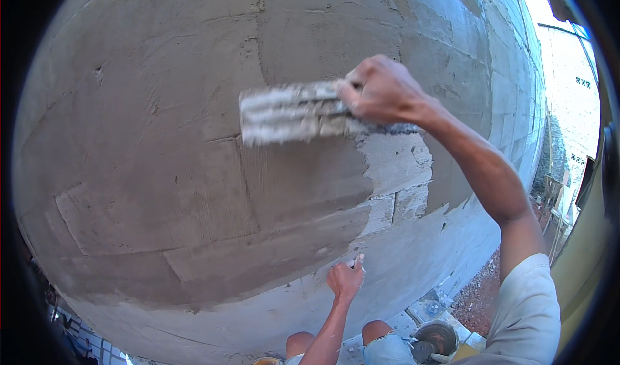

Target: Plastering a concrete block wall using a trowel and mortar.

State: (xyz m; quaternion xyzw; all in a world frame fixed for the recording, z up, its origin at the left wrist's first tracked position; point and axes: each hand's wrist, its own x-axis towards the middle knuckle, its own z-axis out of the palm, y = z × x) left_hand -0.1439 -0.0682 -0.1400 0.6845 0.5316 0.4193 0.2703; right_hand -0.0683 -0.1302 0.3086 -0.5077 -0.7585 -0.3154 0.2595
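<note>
My right hand is closed round the handle of a long plastering trowel, caked with pale mortar and blurred by motion. The trowel is held roughly level over the wall, which carries a coat of damp grey-brown plaster. To the lower right of the trowel, a patch of pale, uncoated blocks shows with a ragged plaster edge around it. Lower down, my left hand is near the plaster's lower border, fingers curled in and thumb sticking up. Its palm side is hidden, so I cannot see whether anything is in it.
Below the damp coat runs a lighter grey band of wall. Near my knees stands a dark round bucket, with reddish gravelly ground beyond it. A sunlit white wall rises at the far right.
</note>
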